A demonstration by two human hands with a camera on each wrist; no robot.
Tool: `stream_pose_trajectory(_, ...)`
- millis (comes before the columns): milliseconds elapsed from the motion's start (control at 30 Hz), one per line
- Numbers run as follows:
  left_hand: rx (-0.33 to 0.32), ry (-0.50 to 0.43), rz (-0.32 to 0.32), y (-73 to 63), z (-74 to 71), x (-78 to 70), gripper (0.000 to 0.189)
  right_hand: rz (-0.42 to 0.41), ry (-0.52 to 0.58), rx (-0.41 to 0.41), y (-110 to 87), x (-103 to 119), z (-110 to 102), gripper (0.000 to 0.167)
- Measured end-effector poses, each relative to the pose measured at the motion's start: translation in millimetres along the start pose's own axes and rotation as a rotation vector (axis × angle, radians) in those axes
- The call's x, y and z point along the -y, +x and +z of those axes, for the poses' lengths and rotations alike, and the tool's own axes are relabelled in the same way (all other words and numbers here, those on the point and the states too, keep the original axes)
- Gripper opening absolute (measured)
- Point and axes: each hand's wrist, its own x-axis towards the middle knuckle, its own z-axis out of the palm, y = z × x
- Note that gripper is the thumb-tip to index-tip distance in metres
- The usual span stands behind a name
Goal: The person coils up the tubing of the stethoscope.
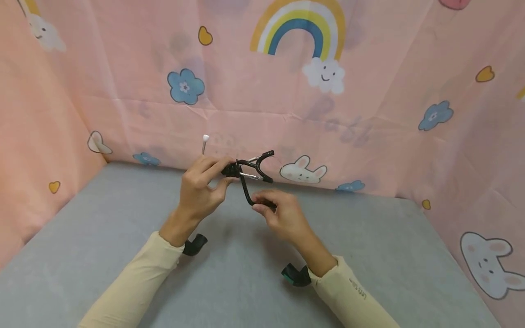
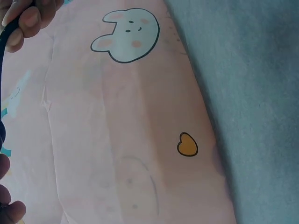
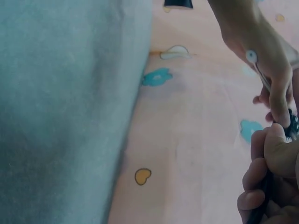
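Note:
A stethoscope with black tubing (image 1: 247, 190) is held up between both hands, above the far part of the table. My left hand (image 1: 201, 186) pinches a gathered black part of it between fingers and thumb. A metal stem with a white ear tip (image 1: 206, 137) sticks up behind that hand, and it shows again in the right wrist view (image 3: 252, 56). To the right of the left fingers, the forked black tubing (image 1: 256, 165) and metal tubes extend. My right hand (image 1: 283, 213) grips the tubing lower down; its fingers hide the part they hold.
A grey table surface (image 1: 238, 282) lies under the hands. Pink printed cloth (image 1: 246, 91) hangs behind it and along both sides. Black wrist-worn devices (image 1: 194, 244) stick out at both cuffs.

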Motion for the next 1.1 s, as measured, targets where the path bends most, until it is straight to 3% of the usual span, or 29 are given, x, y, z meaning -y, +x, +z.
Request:
stream_pose_trajectory(267, -0.008, 0.059, -0.121, 0.1, -1.6, -1.0, 0.038, -0.147, -0.140, -0.064, -1.2, 3.5, 6.7, 0.014)
stream_pose_trajectory(600, 0.103, 0.198, -0.157, -4.4, 1.2, -2.0, 0.039, -0.201, -0.282, -0.085, -5.0, 9.6, 4.1, 0.014)
stream_pose_trajectory(833, 0.191, 0.276, -0.091, -8.9, 5.6, -2.1, 0.042, -0.215, -0.273, -0.054, 0.5, 11.1, -5.9, 0.012)
stream_pose_trajectory(967, 0.251, 0.285, -0.042, -12.3, 9.6, -5.4, 0.042, -0.188, -0.256, -0.039, 1.6, 8.8, -15.4, 0.011)
stream_pose_trajectory(1100, 0.299, 0.271, -0.037, -13.8, 11.5, -6.3, 0.042, -0.183, -0.245, -0.007, 3.1, 6.3, -21.2, 0.011)
